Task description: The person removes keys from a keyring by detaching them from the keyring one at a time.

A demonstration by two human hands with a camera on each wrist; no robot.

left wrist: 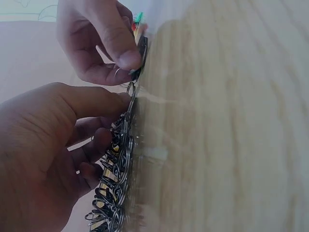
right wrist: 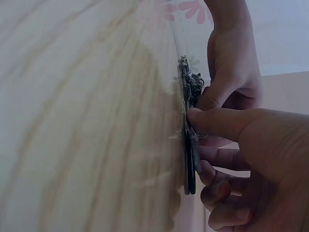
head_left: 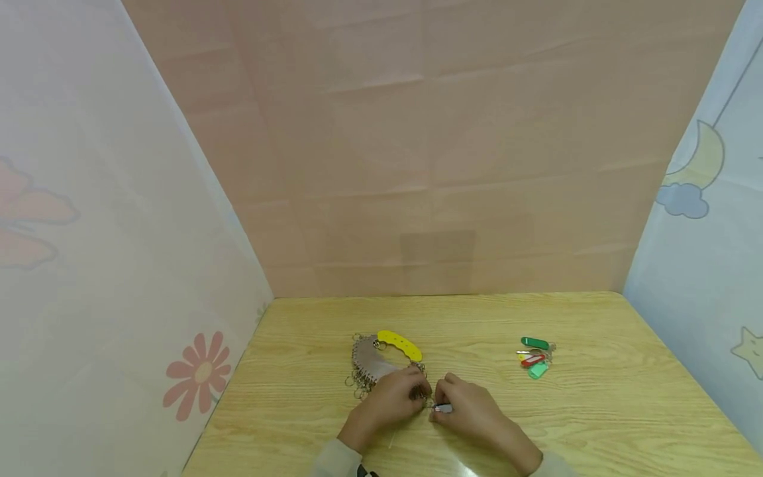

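A curved metal key holder (head_left: 368, 356) with a yellow handle (head_left: 401, 344) lies on the table, small split rings along its edge. My left hand (head_left: 390, 397) is at its near right end. In the left wrist view, the thumb and fingers pinch a ring at the end of the row of rings (left wrist: 113, 179). Just to the right, my right hand (head_left: 471, 407) pinches a dark key tag (head_left: 443, 408) by the end facing the left hand. The tag's flat side shows low over the table in the right wrist view. Fingers hide where ring and tag meet.
Several key tags lie to the right on the wooden table (head_left: 596, 411), among them a green tag (head_left: 535, 343), a red tag (head_left: 533, 361) and a light green tag (head_left: 538, 370), with keys. A pinkish cloth wall (head_left: 447, 146) stands behind, printed walls at both sides.
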